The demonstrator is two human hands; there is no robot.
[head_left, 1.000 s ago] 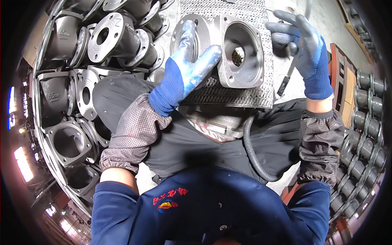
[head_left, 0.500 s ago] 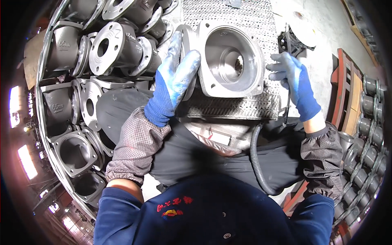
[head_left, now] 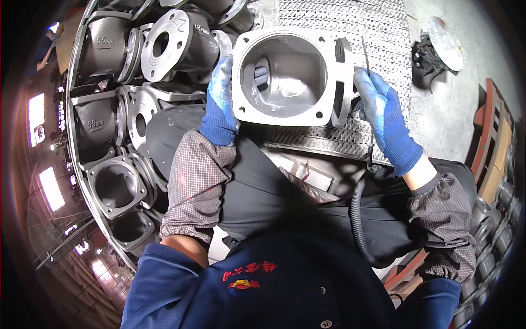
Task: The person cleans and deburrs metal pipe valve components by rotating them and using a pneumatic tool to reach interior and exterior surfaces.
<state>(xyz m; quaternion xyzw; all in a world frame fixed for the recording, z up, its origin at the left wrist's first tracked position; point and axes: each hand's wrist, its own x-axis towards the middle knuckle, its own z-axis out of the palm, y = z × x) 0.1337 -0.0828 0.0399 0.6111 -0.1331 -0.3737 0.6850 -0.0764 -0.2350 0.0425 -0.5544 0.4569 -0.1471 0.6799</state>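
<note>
A grey metal valve body [head_left: 285, 113], with a wide squarish flange facing up, rests over the textured metal bench. My left hand [head_left: 220, 101], in a blue coated glove, grips its left side. Some gloved fingers show through the hole inside the bore. On the casting's right is a narrower round flange [head_left: 343, 82]. Beside that flange my gloved right hand [head_left: 383, 107] is closed around a thin dark rod-like tool [head_left: 364, 50], whose kind I cannot make out. A ribbed hose [head_left: 357, 216] runs up from my lap toward it.
Several similar castings [head_left: 167, 46] are stacked in a wire-edged container on the left. The bench [head_left: 339, 16] has a perforated, ridged top. At the right stand a round-topped stool-like object [head_left: 445, 46], a red pallet frame [head_left: 487, 131] and more castings [head_left: 482, 219].
The valve body has turned, so its round side flange now lies on the right instead of the left. My right hand has come closer to it, its fingers changing from spread to curled.
</note>
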